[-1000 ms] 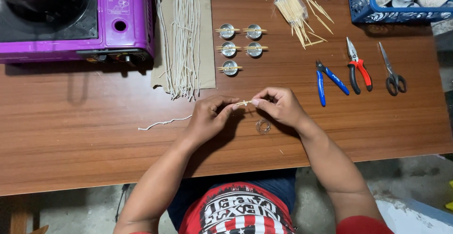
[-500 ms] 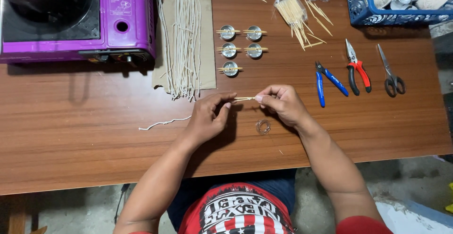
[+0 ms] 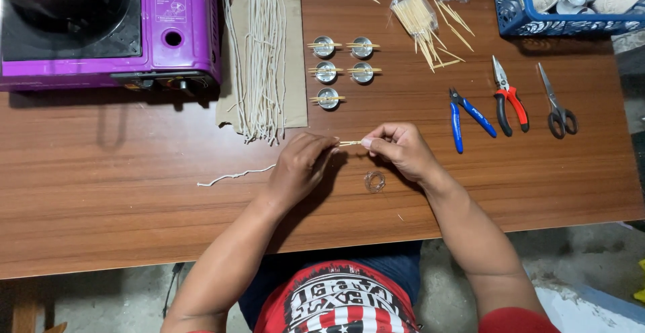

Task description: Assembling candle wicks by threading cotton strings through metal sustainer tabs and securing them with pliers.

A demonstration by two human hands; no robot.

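Since the earlier frame, your hands have drawn slightly apart, exposing more of the stick (image 3: 350, 144) between them. Your left hand (image 3: 299, 166) pinches its left end; your right hand (image 3: 398, 149) pinches its right end. You hold the stick level just above the bench (image 3: 134, 192), with a small clear cup (image 3: 375, 182) near your right hand.

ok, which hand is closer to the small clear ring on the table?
Right. The right hand sits just above and right of the clear ring, almost over it; the left hand lies farther off to the ring's left. Both pinch a thin stick.
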